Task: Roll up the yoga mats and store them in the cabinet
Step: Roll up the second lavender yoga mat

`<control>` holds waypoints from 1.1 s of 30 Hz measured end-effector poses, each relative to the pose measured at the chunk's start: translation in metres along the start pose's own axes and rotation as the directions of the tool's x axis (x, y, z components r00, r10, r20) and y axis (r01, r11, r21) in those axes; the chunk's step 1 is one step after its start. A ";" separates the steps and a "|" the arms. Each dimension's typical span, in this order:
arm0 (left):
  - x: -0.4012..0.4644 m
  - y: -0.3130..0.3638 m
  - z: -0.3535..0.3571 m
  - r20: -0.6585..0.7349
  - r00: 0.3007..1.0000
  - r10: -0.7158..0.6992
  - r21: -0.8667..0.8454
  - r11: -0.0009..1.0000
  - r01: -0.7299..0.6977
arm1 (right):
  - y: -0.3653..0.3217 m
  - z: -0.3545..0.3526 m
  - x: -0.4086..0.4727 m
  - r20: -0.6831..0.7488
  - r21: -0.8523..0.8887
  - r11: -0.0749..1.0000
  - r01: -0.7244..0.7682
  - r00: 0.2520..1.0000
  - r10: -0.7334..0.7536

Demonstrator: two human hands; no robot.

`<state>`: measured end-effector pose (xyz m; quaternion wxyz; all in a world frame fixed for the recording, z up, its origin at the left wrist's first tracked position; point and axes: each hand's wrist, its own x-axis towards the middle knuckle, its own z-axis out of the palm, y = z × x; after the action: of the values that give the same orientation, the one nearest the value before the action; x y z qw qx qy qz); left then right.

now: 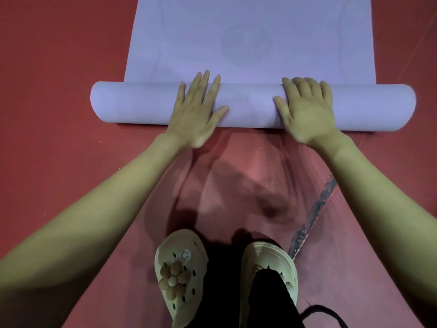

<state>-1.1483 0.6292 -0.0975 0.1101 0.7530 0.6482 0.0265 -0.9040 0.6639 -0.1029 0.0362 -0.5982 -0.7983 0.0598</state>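
A lilac yoga mat [248, 39] lies on the red floor, its near end wound into a thick roll [132, 105] that runs left to right across the view. The flat part stretches away past the top edge. My left hand [198, 110] lies flat on top of the roll, left of its middle, fingers straight and spread. On the right half my right hand [305, 110] presses the roll, fingers bent over its far side. The cabinet is not in view.
Red floor [52, 67] surrounds the mat on both sides. My two feet in pale clogs [179, 275] stand on the floor just behind the roll. A dark worn line [314, 214] crosses the floor at the lower right.
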 end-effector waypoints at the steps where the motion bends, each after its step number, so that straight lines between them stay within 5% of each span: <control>1: 0.007 -0.001 -0.002 0.005 1.000 0.000 -0.002 1.000 0.000 | 0.001 0.000 -0.006 -0.008 0.001 1.000 0.022 1.000 -0.022; 5: 0.031 -0.009 -0.009 0.057 0.998 -0.007 -0.021 1.000 0.008 | 0.007 0.001 -0.017 0.001 -0.023 0.992 0.126 0.992 -0.126; 18: 0.054 -0.020 -0.017 0.041 0.983 0.178 0.260 0.948 -0.182 | 0.005 -0.013 0.038 0.084 -0.188 0.979 0.081 0.994 -0.066; 27: -0.044 -0.006 -0.017 0.134 0.972 0.195 0.154 0.964 -0.215 | -0.007 -0.020 -0.058 0.121 -0.047 0.989 0.140 0.984 -0.133; 33: -0.085 0.000 -0.016 0.228 0.955 0.192 0.084 0.973 -0.215 | -0.016 -0.027 -0.093 0.299 -0.001 0.994 0.108 0.949 -0.103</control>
<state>-1.1643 0.5478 -0.0733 0.1367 0.8189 0.5516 -0.0803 -0.8898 0.5711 -0.0725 -0.0867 -0.5393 -0.8258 0.1402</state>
